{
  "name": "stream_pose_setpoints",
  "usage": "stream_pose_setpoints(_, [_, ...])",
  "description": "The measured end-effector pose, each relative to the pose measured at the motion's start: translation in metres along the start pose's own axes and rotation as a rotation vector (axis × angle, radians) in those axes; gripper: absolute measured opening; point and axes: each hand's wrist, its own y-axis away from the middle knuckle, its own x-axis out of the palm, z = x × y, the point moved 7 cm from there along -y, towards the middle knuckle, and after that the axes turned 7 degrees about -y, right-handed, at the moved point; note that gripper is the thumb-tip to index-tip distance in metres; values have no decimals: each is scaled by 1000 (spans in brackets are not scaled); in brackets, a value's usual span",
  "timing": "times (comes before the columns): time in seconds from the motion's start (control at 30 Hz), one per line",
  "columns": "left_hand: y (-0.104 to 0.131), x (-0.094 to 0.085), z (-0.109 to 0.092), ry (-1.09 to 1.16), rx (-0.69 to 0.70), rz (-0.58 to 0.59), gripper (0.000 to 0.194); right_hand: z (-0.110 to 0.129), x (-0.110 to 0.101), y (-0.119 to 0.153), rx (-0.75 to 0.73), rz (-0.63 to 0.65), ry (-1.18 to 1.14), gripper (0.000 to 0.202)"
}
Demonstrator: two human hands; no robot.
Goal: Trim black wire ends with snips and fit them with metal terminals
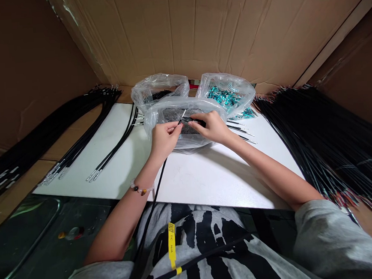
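A thin black cable (159,180) runs up from my lap into my left hand (164,140), whose thumb and fingers pinch it close to its end. Just to the right, my right hand (214,127) is closed on a slim black piece (198,121); its kind is hard to make out, as the fingers cover much of it. The fingertips of both hands almost meet at the cable end. Both hands are over the front clear plastic bag (186,144), which holds a mass of small grey metallic parts (170,115).
Behind stand two more clear bags, one with black parts (160,95), one with teal wrapped pieces (223,95). Black cables (71,116) lie at the left, a large cable bundle (336,132) at the right. Cardboard walls (180,32) enclose the white table (214,176).
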Motion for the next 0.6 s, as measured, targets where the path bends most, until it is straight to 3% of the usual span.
stream_pose_setpoints(0.6, [3, -7, -7, -141, 75, -95, 24, 4, 1, 0, 4, 23, 14, 33])
